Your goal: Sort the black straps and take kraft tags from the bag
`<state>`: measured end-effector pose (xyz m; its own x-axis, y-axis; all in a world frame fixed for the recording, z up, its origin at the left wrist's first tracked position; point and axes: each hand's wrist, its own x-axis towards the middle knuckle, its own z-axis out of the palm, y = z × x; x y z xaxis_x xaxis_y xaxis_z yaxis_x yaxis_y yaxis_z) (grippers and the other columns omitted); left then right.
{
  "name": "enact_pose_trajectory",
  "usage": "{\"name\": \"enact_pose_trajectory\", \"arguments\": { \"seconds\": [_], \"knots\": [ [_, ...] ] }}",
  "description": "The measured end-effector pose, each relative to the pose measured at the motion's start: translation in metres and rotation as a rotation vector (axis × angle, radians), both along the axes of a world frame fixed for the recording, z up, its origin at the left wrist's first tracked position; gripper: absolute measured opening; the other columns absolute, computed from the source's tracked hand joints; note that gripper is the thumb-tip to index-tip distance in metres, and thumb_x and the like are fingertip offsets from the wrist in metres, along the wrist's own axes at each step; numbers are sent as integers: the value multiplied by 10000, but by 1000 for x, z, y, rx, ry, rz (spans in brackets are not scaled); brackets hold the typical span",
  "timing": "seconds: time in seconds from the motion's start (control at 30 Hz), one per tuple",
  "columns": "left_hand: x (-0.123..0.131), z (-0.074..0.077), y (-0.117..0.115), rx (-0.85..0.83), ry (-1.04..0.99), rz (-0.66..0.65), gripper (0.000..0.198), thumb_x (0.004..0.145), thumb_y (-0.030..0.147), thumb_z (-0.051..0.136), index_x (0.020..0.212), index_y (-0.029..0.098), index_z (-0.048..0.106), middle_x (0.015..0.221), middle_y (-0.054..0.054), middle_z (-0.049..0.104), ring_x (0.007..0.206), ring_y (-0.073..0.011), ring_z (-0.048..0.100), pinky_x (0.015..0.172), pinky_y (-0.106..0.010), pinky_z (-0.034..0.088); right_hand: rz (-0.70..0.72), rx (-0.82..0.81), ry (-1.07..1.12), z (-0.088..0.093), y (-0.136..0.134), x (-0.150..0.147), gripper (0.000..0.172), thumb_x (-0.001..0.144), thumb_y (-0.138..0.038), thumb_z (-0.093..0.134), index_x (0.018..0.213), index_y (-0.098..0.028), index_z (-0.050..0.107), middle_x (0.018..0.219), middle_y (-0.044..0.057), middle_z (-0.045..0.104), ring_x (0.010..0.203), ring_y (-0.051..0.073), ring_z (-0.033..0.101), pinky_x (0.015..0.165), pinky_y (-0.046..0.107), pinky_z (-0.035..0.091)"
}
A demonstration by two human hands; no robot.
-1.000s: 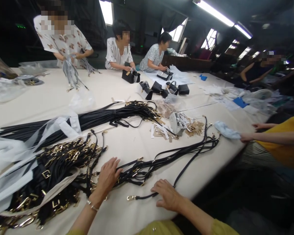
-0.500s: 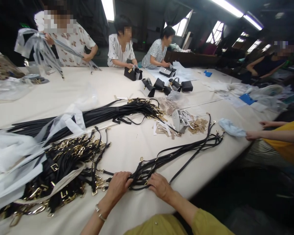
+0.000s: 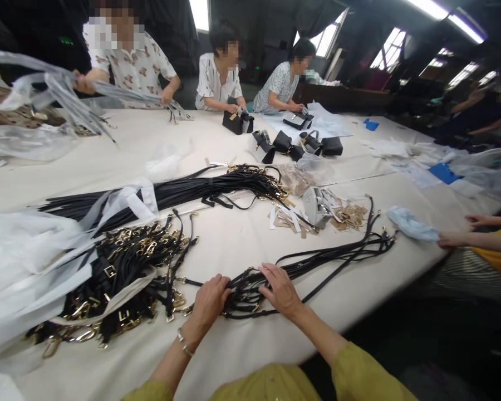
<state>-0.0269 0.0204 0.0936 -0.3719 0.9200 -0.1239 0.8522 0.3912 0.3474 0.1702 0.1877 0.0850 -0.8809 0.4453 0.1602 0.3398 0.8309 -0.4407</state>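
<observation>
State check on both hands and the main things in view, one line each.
Left hand: at the near straps, grip unclear.
Right hand: over the near straps, thumb and fingers apart.
Near straps: loosely gathered, stretched lengthwise.
Far straps: bundled.
Strap heap: tangled, partly under white wrapping.
Tags: loose, piled.
Blue cloth: crumpled, in a co-worker's hand.

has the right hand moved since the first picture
Yes: judged against the grey box, the right hand has moved closer to it, farther from the wearer's body.
</observation>
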Motion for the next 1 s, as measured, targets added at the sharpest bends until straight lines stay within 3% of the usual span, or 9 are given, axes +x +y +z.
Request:
{"name": "enact_pose_trajectory", "arguments": {
  "seconds": [0.1,0.23,0.3,0.5,0.67,0.87,1.0],
  "knots": [
    [-8,3,9,101,25,74,215,974,261,422,1106,241,590,992,-44,646,863,-197,643,707,-300,475,-6,13,-111,-10,12,-16,506,883,-197,609,1377,-192,500,1351,122,578,1264,271,477,1107,464,333],
    [-28,10,21,238,101,112,260,976,238,414,1185,210,566,1078,-80,645,959,-223,616,804,-340,493,-47,18,-162,-22,27,-25,213,925,-206,569,1102,-216,687,1005,80,694,1004,252,569,939,409,424],
    [-33,10,20,290,140,121,273,968,228,441,1212,200,558,1140,-102,637,1017,-250,596,862,-382,486,-47,23,-160,-25,33,-25,177,948,-235,549,995,-231,719,916,65,688,928,240,563,879,383,423],
    [-11,-10,-16,216,11,79,211,985,316,451,1019,215,633,954,-62,677,906,-230,630,817,-370,499,-53,11,-76,-33,34,-16,258,1000,-275,461,1011,-222,713,951,68,676,935,221,542,891,364,395],
    [10,-25,-43,118,-21,79,187,966,308,508,1098,243,624,1009,-45,692,900,-228,645,782,-366,490,-76,10,-1,-41,27,-11,309,1021,-266,383,1039,-204,685,979,82,661,971,225,534,933,381,386],
    [-31,-14,-18,146,127,240,282,967,249,469,1224,199,574,1200,-110,642,1117,-269,573,937,-414,449,-65,41,49,-46,25,-11,310,1022,-241,369,1030,-189,674,962,90,657,980,241,516,935,398,368],
    [-65,-8,1,-2,129,283,227,935,175,453,1035,200,655,985,-92,692,986,-267,618,863,-397,453,-55,88,62,-50,29,-11,285,1015,-241,400,1002,-200,681,934,76,657,946,229,523,888,370,377]
  ]
}}
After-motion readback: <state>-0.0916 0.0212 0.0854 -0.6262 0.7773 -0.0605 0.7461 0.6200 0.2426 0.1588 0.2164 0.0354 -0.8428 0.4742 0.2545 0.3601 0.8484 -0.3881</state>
